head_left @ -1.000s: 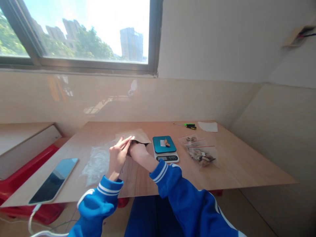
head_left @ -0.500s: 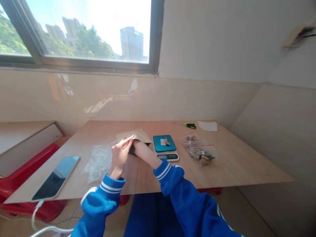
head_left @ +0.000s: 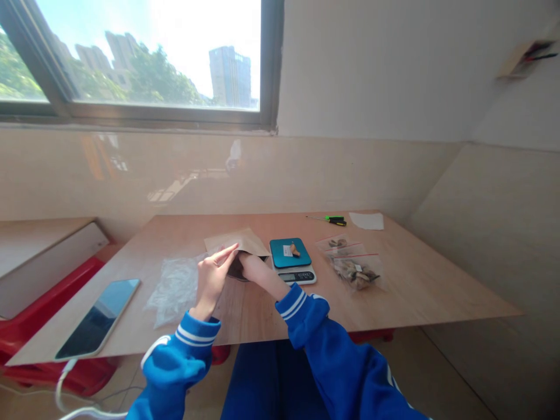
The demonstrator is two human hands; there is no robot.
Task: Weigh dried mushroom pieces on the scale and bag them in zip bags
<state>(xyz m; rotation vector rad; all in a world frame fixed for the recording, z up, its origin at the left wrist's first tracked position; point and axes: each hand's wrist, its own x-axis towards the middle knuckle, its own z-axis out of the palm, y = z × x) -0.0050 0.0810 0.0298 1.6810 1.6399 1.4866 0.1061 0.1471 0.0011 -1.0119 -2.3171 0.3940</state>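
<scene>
Two hands meet at a kraft paper envelope (head_left: 238,240) lying on the worktop (head_left: 415,280), seen from the head camera. The work in hand looks like reaching into it. The right hand (head_left: 258,269) enters the mouth up to about the wrist, so its grip is hidden and I cannot tell what, if anything, it holds. The left hand (head_left: 211,279) stands up just near of the envelope, its grip loose and open, with the fingertips (head_left: 231,251) at the paper edge. Something dark (head_left: 237,271) shows under the mouth, too shaded to name. The next move seems to call for the left fingers to steady the paper around the right wrist.

To the right stands a digital kitchen scale (head_left: 291,261) with a teal pan, bearing one small tan piece (head_left: 295,251). Further right lie two resealable plastic bags: the far one (head_left: 339,244) holds a few brownish pieces, the near one (head_left: 355,273) a larger heap. Left of the hands lies a crumpled clear plastic bag (head_left: 175,291), its contents unclear, and beyond it a smartphone (head_left: 97,318). A green-handled screwdriver (head_left: 336,220) lies at the far edge.
</scene>
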